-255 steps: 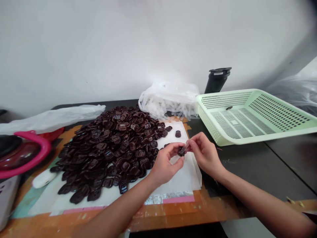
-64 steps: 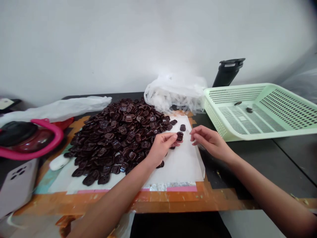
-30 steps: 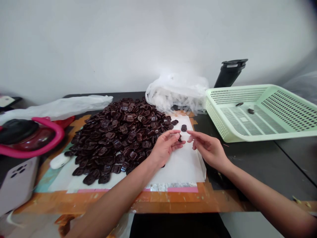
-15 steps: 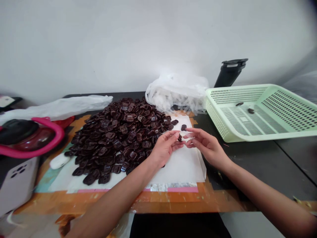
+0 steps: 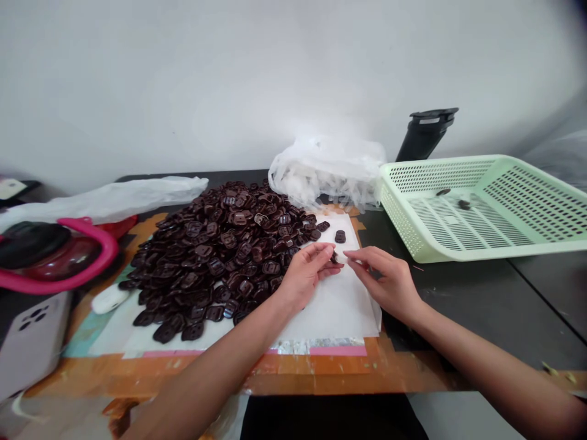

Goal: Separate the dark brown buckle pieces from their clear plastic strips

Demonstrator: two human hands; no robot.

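A big heap of dark brown plastic pieces [image 5: 220, 256] lies on a white sheet [image 5: 330, 311] in the middle of the table. My left hand [image 5: 305, 275] pinches one brown piece [image 5: 334, 257] at the heap's right edge. My right hand [image 5: 387, 278] meets it from the right, its fingertips touching the same piece. One loose piece [image 5: 340, 236] lies on the sheet just beyond my fingers. A pale green perforated basket [image 5: 513, 241] stands to the right, with two brown pieces [image 5: 464, 205] inside.
Crumpled clear plastic bags [image 5: 328, 171] sit behind the heap, and another bag [image 5: 114, 198] lies at the left. A pink-rimmed container [image 5: 59, 253] and a phone [image 5: 32, 345] are at the far left. A black tube [image 5: 424, 131] leans on the wall.
My right hand has come in from the right and closed its fingertips on the piece that my left hand holds. A second piece has appeared in the basket since the oldest frame.
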